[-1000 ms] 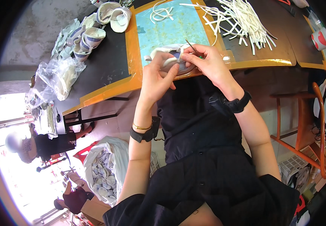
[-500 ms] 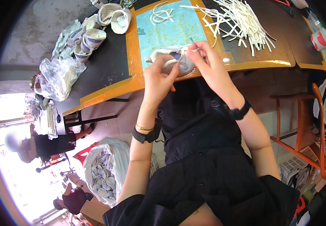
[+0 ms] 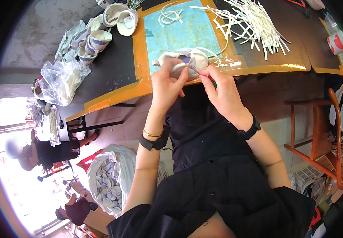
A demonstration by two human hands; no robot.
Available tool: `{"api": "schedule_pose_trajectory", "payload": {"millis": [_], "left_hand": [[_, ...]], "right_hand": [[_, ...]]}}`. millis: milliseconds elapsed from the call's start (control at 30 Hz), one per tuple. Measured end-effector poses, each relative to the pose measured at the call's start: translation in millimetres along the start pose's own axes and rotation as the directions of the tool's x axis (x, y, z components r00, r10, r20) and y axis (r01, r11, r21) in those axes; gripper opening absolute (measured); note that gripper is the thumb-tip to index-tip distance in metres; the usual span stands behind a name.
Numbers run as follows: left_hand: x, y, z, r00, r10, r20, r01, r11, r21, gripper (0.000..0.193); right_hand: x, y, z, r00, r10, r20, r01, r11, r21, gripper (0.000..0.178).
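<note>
A small white-and-grey shoe upper (image 3: 200,62), with a purplish inside, lies at the front edge of the table. My left hand (image 3: 168,82) is closed on its near side, thumb and fingers gripping the rim of the opening. At its right end, my right hand (image 3: 224,92) pinches close against the near edge. What those fingertips hold is too small to make out; a bit of green shows below the fingers. A white lace (image 3: 218,54) runs out of the upper and curves to the right over the mat.
Under the work lies a light blue mat (image 3: 175,37) edged with orange tape. White laces (image 3: 254,27) are heaped at the back right. More shoe uppers (image 3: 96,41) and a clear plastic bag (image 3: 62,81) sit left. A filled white sack (image 3: 126,166) stands below, a wooden chair (image 3: 322,131) right.
My right hand has come down and nearer, from above the shoe upper to its near right edge. The white lace now trails out to the right. My left hand stays put.
</note>
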State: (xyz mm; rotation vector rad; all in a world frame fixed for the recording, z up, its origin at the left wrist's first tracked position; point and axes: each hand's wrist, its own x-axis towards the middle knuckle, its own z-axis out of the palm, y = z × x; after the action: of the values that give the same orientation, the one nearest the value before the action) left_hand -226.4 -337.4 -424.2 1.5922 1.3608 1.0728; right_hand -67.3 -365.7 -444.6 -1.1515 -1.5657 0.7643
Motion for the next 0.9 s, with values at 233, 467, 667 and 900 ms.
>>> {"api": "schedule_pose_trajectory", "payload": {"millis": [233, 467, 667, 900], "left_hand": [[-0.3, -0.9, -0.8, 1.000, -0.006, 0.012, 0.006, 1.000, 0.003, 0.016], [-0.5, -4.5, -4.6, 0.999, 0.042, 0.033, -0.043, 0.999, 0.025, 0.019], [-0.2, -12.4, -9.6, 0.995, 0.074, 0.067, -0.074, 0.997, -0.014, 0.019], [0.6, -22.5, -10.2, 0.979, 0.176, 0.103, -0.179, 0.984, 0.020, 0.014]], "right_hand": [[3.2, 2.6, 1.6, 0.998, -0.055, -0.021, 0.054, 0.998, -0.035, 0.006], [7.8, 0.0, 3.4, 0.978, -0.208, -0.002, 0.204, 0.962, -0.183, 0.007], [10.8, -0.7, 5.5, 0.976, -0.199, 0.094, 0.218, 0.928, -0.301, 0.008], [34.6, -5.7, -12.6, 0.570, 0.488, 0.661, -0.806, 0.178, 0.564, 0.004]]}}
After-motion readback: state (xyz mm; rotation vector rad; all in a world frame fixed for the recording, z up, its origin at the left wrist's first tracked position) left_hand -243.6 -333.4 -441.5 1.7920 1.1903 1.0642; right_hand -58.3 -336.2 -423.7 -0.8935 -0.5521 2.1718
